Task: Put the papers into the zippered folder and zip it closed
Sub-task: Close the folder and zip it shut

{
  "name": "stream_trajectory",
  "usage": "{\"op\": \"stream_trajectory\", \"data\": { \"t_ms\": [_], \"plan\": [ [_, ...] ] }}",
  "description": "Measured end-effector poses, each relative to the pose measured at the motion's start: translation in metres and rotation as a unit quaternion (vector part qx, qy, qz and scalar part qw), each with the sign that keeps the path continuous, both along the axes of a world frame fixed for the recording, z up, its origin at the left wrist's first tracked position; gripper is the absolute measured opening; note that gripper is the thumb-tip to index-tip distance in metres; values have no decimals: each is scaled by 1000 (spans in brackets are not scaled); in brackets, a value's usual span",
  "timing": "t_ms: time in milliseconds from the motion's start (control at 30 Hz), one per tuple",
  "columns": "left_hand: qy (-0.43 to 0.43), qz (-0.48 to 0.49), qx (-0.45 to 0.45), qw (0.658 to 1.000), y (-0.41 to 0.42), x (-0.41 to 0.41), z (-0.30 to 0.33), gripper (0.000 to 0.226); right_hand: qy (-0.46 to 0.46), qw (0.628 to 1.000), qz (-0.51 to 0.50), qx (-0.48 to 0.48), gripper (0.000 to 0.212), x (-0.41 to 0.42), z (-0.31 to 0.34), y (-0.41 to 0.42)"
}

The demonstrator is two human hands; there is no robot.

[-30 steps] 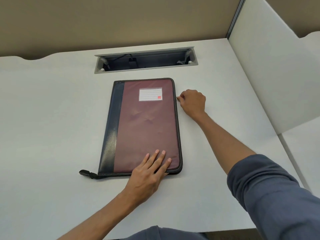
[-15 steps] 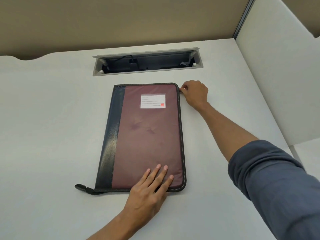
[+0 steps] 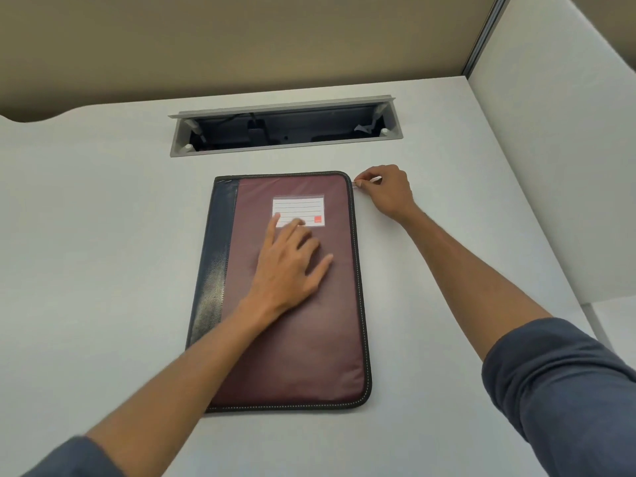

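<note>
Just below the open cable tray (image 3: pixel 285 127) I am seeing the zippered folder (image 3: pixel 292 321) lying flat on the desk (image 3: pixel 86 235). Left hand (image 3: pixel 289 266) is pressing flat-fingered on its cover; right hand (image 3: pixel 389 194) is pinching the zipper pull (image 3: pixel 358 183) at the folder's far right corner.

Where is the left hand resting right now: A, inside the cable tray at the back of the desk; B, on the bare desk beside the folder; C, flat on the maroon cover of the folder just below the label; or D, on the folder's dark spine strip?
C: the left hand lies with straight fingers on the folder's maroon cover, fingertips reaching the white label.
</note>
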State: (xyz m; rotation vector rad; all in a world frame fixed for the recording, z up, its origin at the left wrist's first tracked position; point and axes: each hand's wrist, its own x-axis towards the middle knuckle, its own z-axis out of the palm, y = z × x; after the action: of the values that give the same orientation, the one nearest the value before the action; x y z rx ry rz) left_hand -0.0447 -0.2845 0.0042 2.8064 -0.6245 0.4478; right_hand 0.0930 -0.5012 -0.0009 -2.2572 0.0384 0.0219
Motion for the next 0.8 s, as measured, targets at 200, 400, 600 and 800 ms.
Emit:
{"op": "stream_trajectory", "data": {
  "t_ms": [200, 400, 600, 800],
  "plan": [
    [50, 29, -17, 998, -23, 77, 3, 40, 3, 999, 29, 26, 14, 5, 3, -2],
    [66, 49, -32, 996, -47, 122, -2, 53, 41, 990, -17, 136, 17, 7, 7, 0],
    [122, 86, -58, 987, -65, 151, 4, 40, 45, 984, -39, 169, 20, 11, 10, 4],
    [228, 162, -182, 943, -79, 166, 11, 22, 40, 976, -101, 188, 24, 8, 15, 7]
  ]
}}
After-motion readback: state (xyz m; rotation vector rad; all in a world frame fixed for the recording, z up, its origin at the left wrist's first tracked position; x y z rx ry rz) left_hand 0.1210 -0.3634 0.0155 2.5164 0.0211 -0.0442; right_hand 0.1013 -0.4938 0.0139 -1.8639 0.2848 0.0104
